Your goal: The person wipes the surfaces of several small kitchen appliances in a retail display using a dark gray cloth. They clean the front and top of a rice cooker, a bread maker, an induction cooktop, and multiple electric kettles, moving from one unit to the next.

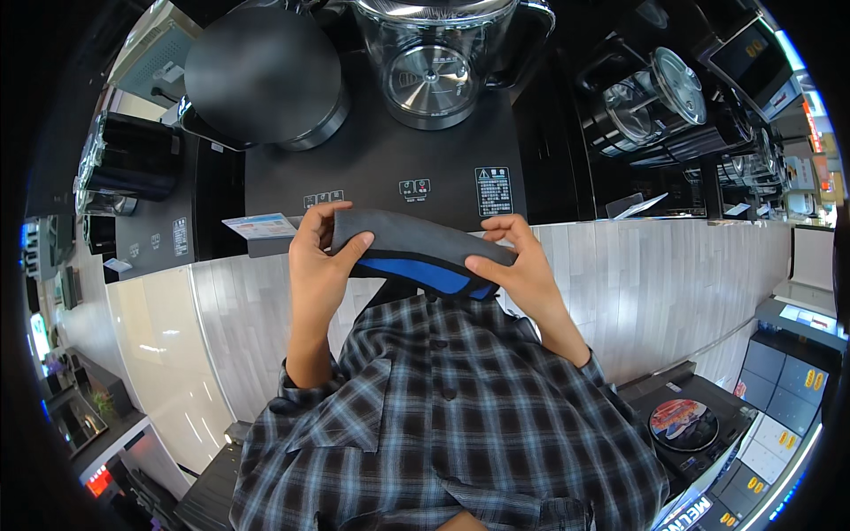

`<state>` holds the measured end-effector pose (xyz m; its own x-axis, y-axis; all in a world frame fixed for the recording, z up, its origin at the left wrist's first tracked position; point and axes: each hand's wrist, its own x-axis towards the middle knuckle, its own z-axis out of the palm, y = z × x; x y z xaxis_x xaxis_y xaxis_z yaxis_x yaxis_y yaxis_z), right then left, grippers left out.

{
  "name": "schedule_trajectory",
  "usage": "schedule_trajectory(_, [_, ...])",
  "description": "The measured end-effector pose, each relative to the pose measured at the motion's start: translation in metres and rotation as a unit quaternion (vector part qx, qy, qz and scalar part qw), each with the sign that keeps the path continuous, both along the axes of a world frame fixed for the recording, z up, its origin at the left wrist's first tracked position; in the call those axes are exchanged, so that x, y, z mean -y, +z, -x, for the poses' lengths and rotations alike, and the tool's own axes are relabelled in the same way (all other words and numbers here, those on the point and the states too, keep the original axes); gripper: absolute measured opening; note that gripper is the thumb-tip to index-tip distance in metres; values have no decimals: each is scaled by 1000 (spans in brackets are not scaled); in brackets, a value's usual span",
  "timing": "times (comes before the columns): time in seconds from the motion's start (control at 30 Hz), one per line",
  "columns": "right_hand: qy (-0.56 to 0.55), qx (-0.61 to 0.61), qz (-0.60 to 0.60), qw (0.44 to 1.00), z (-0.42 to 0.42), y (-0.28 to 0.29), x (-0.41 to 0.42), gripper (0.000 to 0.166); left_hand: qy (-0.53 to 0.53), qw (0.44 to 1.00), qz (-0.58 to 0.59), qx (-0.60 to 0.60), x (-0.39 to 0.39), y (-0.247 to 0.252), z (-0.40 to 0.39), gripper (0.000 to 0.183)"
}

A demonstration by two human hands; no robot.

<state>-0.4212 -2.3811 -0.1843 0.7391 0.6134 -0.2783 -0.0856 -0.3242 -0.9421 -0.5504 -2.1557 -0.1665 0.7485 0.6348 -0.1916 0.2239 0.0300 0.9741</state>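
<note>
My left hand (pixel 332 245) grips one end of a folded grey cloth (pixel 412 232) with black edging and a blue part on its lower side. At the cloth's other end, my right hand (pixel 514 255) holds it with the thumb on top. The cloth is stretched between both hands, near the front edge of a black appliance panel (pixel 372 159). Beyond it stand a glass kettle (pixel 431 79) with a metal base and, to its left, a vessel whose round dark top (pixel 262 73) is blurred.
A printed card (pixel 260 226) stands at the counter's front edge, left of my hands. Another black canister (pixel 133 156) is farther left. Glass and metal pots (pixel 651 99) stand at the right. Behind me at the right is a black unit with a round picture plate (pixel 684 423).
</note>
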Motion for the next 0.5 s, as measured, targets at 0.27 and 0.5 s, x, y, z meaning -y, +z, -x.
schedule_trajectory(0.27, [-113,394,-64,910,10,-25,-21,30,86,970,-223,-52,22,-24,-7,43])
schedule_trajectory(0.5, [42,406,27,912,11,-32,-1,47,-12,912,-408,-39,22,-30,-2,52])
